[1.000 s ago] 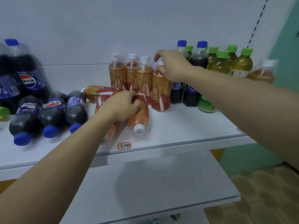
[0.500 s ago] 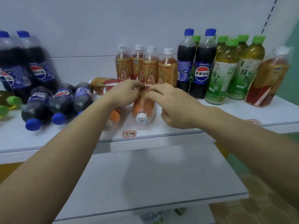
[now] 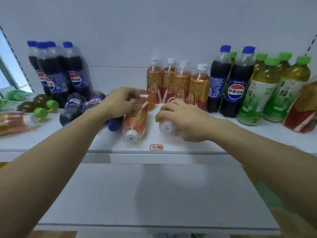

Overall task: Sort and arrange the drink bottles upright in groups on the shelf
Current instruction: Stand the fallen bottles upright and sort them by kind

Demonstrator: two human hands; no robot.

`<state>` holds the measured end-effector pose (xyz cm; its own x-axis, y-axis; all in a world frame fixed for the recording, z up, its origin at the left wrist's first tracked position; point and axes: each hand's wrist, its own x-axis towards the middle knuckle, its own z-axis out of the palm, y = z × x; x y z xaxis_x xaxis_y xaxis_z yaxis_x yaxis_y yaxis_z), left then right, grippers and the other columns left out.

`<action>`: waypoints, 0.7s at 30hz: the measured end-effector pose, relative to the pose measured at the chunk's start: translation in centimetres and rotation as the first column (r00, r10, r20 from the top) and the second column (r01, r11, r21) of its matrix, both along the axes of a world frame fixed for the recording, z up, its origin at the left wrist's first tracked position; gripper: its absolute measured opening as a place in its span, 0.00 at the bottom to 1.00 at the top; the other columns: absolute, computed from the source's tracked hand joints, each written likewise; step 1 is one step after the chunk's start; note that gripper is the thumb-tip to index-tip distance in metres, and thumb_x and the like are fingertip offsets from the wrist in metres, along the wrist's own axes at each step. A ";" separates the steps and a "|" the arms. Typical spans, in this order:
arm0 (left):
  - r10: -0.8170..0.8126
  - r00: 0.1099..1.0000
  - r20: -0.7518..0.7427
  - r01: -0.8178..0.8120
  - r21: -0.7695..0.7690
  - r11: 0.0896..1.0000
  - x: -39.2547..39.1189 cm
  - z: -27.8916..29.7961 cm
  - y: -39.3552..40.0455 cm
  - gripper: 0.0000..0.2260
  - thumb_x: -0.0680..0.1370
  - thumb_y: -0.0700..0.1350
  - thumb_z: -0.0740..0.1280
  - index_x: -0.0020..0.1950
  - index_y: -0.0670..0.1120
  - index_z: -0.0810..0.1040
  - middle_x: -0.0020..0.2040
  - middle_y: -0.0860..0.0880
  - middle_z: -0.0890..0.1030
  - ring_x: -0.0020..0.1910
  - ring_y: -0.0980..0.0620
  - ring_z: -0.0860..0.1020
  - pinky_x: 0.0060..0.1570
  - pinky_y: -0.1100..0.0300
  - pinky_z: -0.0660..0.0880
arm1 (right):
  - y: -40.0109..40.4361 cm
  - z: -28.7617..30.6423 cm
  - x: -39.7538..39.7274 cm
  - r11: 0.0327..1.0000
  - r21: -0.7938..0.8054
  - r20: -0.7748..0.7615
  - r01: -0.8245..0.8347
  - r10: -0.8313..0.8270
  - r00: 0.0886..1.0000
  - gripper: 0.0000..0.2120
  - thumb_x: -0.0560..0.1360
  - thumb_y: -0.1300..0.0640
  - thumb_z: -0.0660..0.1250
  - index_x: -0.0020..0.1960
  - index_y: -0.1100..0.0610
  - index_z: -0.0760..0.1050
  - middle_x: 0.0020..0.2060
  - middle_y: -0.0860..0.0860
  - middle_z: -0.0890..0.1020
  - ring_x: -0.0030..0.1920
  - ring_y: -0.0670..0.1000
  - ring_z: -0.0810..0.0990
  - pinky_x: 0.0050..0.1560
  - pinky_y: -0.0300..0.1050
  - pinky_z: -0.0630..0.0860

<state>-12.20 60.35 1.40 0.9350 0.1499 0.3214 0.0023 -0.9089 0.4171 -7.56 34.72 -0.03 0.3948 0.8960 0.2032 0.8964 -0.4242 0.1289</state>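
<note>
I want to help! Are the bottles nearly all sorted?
About halfway. Done: four orange bottles and the green tea bottles stand upright. In hand: the left hand and right hand each grip a lying orange bottle. Left: the lying cola bottles and the green-capped ones.

A small red-bordered handwritten label [image 3: 156, 147] sticks to the upper shelf's front edge — a pale wall [image 3: 154, 28] behind.

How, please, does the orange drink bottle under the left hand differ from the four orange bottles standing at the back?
The orange bottle under the left hand lies on its side, cap toward the shelf edge; the four back bottles stand upright. It is gripped by the left hand; they stand untouched. All share white caps.
</note>
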 end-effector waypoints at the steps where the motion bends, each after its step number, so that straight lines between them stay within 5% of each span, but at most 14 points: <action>1: 0.018 1.000 0.013 -0.019 0.040 0.999 -0.2 0.1 0.5 0.10 0.79 0.41 0.65 0.57 0.48 0.83 0.54 0.48 0.84 0.53 0.47 0.79 0.56 0.57 0.73 | -0.1 0.5 0.1 0.997 0.067 -0.071 0.022 -0.017 0.997 0.28 0.74 0.55 0.74 0.69 0.40 0.66 0.68 0.43 0.70 0.68 0.50 0.65 0.63 0.51 0.72; 4: 0.032 0.999 -0.028 -0.027 0.184 0.983 -0.8 0.6 1.6 0.12 0.82 0.44 0.63 0.62 0.46 0.82 0.60 0.42 0.83 0.58 0.41 0.78 0.60 0.51 0.73 | 0.4 2.8 0.5 0.964 0.247 -0.247 0.101 -0.039 0.968 0.30 0.70 0.56 0.78 0.68 0.45 0.70 0.64 0.46 0.75 0.64 0.50 0.72 0.66 0.52 0.71; 7: 0.010 0.994 -0.112 0.018 0.249 0.968 -1.1 0.5 3.1 0.12 0.83 0.44 0.63 0.63 0.44 0.81 0.60 0.41 0.81 0.58 0.40 0.77 0.60 0.50 0.72 | 1.2 5.4 0.4 0.940 0.287 -0.352 0.182 -0.074 0.933 0.30 0.70 0.56 0.78 0.68 0.48 0.70 0.59 0.46 0.77 0.59 0.50 0.77 0.59 0.45 0.74; 10: -0.005 0.996 -0.092 0.036 0.329 0.944 -1.3 -0.9 4.1 0.15 0.81 0.52 0.60 0.58 0.47 0.83 0.58 0.43 0.79 0.57 0.42 0.76 0.61 0.45 0.73 | 1.3 6.8 0.9 0.873 0.381 -0.492 0.306 -0.089 0.866 0.32 0.76 0.54 0.74 0.73 0.47 0.61 0.53 0.44 0.77 0.51 0.45 0.80 0.46 0.37 0.74; 12: 0.001 0.999 -0.049 0.018 0.381 0.924 -1.3 -1.8 4.1 0.24 0.78 0.59 0.53 0.53 0.46 0.83 0.56 0.44 0.80 0.56 0.42 0.76 0.59 0.42 0.73 | 1.4 7.1 1.5 0.813 0.423 -0.545 0.400 -0.124 0.829 0.33 0.78 0.54 0.70 0.76 0.47 0.55 0.49 0.48 0.80 0.46 0.47 0.83 0.42 0.40 0.78; 16: -0.033 0.995 -0.098 0.066 0.352 0.934 -1.4 -1.0 3.8 0.28 0.76 0.61 0.52 0.53 0.42 0.84 0.56 0.43 0.81 0.55 0.41 0.77 0.60 0.44 0.73 | 1.7 7.0 2.1 0.756 0.450 -0.469 0.476 -0.255 0.846 0.34 0.80 0.55 0.64 0.79 0.49 0.48 0.43 0.53 0.83 0.40 0.52 0.85 0.43 0.47 0.83; 21: 0.046 0.992 -0.118 -0.007 0.312 0.950 -2.0 0.4 4.9 0.18 0.80 0.54 0.60 0.62 0.47 0.81 0.60 0.43 0.78 0.57 0.41 0.78 0.62 0.44 0.73 | 1.6 6.2 3.7 0.759 0.381 -0.381 0.528 -0.391 0.838 0.38 0.76 0.56 0.71 0.78 0.49 0.52 0.54 0.55 0.79 0.47 0.56 0.82 0.48 0.56 0.84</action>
